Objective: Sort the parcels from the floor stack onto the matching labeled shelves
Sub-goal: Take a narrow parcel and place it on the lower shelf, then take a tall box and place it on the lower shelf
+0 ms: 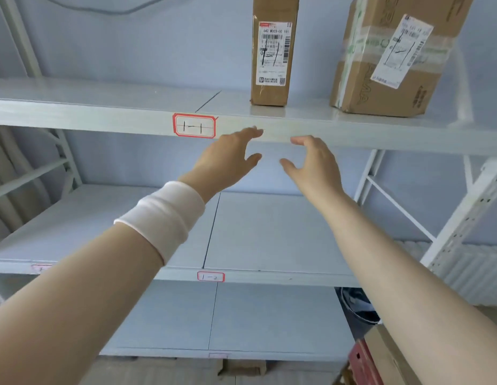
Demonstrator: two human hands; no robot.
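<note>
Tall narrow parcel (272, 59) upright on top shelf (103, 107), right of red-framed label "1-1" (194, 125). Larger taped parcel (389, 59) farther right, apart. Just below shelf's front edge, left hand (228, 159) and right hand (314, 162) face each other, fingers spread, loosely curved, grasping nothing; contact with edge unclear. White wristband (164, 218) on left forearm. Lower shelf (269, 232) carries label "1-2" (210, 276).

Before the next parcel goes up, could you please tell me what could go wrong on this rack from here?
The narrow parcel stands on end near the front edge of the shelf labelled 1-1; a bump from the open left hand or right hand just below could topple it. The larger parcel further along looks tilted, so it may shift if another is pushed against it.
</note>
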